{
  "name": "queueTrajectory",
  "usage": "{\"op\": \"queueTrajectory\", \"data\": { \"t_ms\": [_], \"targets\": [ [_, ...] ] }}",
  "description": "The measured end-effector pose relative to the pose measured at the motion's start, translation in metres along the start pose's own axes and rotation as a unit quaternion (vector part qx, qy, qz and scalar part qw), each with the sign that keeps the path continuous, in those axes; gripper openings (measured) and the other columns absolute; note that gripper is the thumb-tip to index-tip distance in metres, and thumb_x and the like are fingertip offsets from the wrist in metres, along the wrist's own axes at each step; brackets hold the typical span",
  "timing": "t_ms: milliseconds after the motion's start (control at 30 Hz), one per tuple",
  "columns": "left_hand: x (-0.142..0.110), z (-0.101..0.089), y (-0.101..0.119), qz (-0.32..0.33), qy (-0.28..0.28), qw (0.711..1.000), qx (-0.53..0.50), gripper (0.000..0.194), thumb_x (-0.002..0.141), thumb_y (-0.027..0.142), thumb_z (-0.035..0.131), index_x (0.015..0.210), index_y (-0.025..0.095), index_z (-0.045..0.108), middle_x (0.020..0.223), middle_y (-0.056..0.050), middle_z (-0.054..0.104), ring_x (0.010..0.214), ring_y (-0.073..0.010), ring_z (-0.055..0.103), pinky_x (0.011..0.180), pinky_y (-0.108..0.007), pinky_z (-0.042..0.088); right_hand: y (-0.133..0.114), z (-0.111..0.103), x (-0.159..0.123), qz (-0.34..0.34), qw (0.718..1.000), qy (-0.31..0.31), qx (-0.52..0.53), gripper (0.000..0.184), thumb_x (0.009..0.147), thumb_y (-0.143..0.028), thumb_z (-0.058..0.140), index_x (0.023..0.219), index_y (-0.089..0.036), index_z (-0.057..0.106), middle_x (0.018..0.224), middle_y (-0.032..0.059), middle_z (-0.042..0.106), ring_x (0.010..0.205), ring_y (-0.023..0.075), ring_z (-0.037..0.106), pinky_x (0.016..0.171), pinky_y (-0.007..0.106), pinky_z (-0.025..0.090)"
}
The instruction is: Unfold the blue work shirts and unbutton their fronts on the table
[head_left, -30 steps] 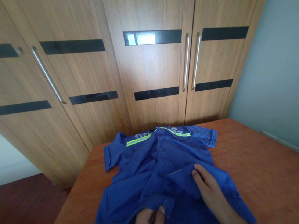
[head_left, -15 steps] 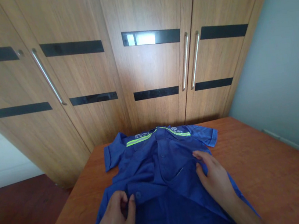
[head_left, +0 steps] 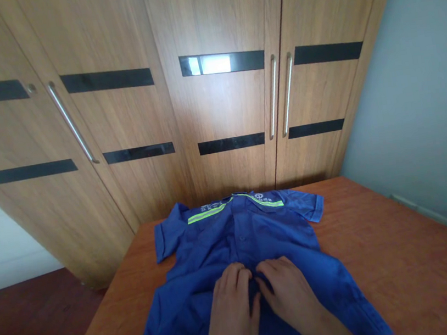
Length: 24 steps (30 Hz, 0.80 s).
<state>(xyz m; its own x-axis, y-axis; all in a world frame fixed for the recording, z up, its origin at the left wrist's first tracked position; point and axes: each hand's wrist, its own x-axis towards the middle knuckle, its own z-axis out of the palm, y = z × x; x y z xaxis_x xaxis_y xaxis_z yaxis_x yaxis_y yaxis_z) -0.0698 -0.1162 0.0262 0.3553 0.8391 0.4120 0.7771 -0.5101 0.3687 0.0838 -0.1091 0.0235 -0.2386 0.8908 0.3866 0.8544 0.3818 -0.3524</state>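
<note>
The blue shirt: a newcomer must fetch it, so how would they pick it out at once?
Find the wooden wardrobe, then the reddish-brown table before it. The short-sleeved blue shirt lies spread there; its blue cloth and yellow-green chest stripes set it apart from the brown wood around.

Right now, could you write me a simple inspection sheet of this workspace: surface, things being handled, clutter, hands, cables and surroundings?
Surface: reddish-brown table.
Things: blue short-sleeved shirt, spread front up on the table, with yellow-green bands.
Clutter: nothing seen.
Grip: left hand and right hand close together at the shirt's front; whether they pinch the cloth is unclear.
Cables: nothing seen.
Surroundings: wood-toned cabinets with metal handles beyond the table; pale wall at right; dark red floor at left.
</note>
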Motion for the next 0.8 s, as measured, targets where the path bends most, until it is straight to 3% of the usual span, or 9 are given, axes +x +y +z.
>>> {"op": "queueTrajectory", "data": {
  "t_ms": [200,333,467,600,800],
  "targets": [
    [0.001,-0.002,-0.008,-0.048,-0.013,0.999,0.001,0.028,0.08,0.007,0.047,0.102,0.021,0.057,0.112,-0.007,0.059,0.095,-0.0212,0.062,0.084,-0.038,0.053,-0.002,-0.004,0.001,0.041,0.984,0.013,0.173,0.019,0.084,-0.014,0.053,0.094,-0.022,0.068,0.088,0.0029,0.072,0.084,0.0188,0.066,0.077,0.028,0.047],
    [0.0,-0.004,-0.013,-0.044,-0.008,0.999,-0.007,0.03,0.083,0.006,0.044,0.102,0.022,0.061,0.108,-0.006,0.064,0.094,-0.0198,0.065,0.084,-0.035,0.053,-0.008,-0.012,0.001,0.025,0.968,-0.013,0.251,0.019,0.087,-0.014,0.05,0.09,-0.021,0.068,0.086,0.0018,0.071,0.082,0.0165,0.065,0.076,0.026,0.047],
    [-0.001,-0.003,-0.016,-0.037,0.011,0.999,-0.028,0.034,0.085,0.007,0.042,0.104,0.023,0.065,0.103,-0.005,0.069,0.092,-0.0191,0.066,0.085,-0.033,0.054,-0.008,-0.009,0.0,0.018,0.972,-0.011,0.232,0.02,0.086,-0.012,0.05,0.09,-0.021,0.067,0.085,0.0015,0.07,0.081,0.0164,0.064,0.075,0.026,0.047],
    [-0.001,-0.002,-0.018,-0.027,0.028,0.997,-0.07,0.035,0.085,0.008,0.044,0.105,0.024,0.068,0.099,-0.003,0.071,0.09,-0.017,0.068,0.083,-0.03,0.055,-0.003,0.009,-0.003,0.017,0.987,0.028,0.156,0.023,0.084,-0.012,0.053,0.098,-0.022,0.067,0.091,0.0034,0.071,0.083,0.0184,0.065,0.08,0.029,0.048],
    [-0.002,0.002,-0.021,-0.042,0.052,0.995,-0.069,0.033,0.082,0.006,0.049,0.101,0.023,0.07,0.099,-0.003,0.074,0.09,-0.0189,0.07,0.084,-0.034,0.057,-0.005,0.02,-0.006,0.006,0.994,0.053,0.09,0.024,0.086,-0.014,0.05,0.1,-0.024,0.067,0.093,0.0039,0.072,0.084,0.0196,0.067,0.079,0.03,0.05]
  ]
}}
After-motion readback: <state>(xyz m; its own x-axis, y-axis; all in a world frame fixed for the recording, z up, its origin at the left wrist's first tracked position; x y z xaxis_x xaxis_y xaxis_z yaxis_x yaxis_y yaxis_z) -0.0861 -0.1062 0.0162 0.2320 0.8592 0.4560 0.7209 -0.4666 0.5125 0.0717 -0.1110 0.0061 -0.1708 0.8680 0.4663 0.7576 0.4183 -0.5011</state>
